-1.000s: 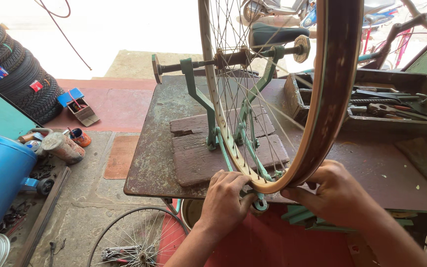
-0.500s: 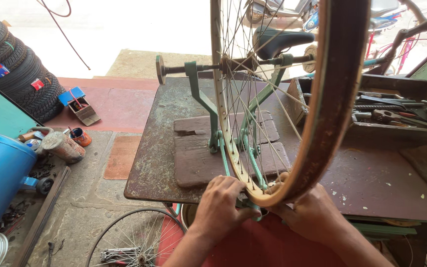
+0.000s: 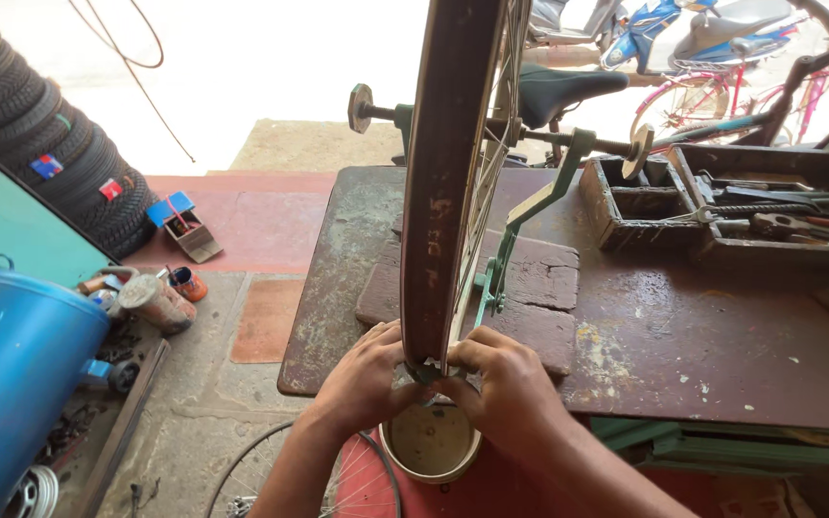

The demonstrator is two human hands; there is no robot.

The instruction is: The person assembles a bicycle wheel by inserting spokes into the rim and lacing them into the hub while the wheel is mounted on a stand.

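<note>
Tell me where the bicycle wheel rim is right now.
The bicycle wheel rim stands edge-on at centre frame in the green truing stand, its bottom pinched between left hand and right hand.

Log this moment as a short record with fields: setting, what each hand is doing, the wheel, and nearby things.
setting: worn metal workbench at an open shopfront
left hand: left hand grips the bottom of the bicycle wheel rim
right hand: right hand grips the same spot from the other side
wheel: upright, edge-on, in a green truing stand
bench: tool tray at far right
floor: blue drum at left, stacked tyres behind
</note>
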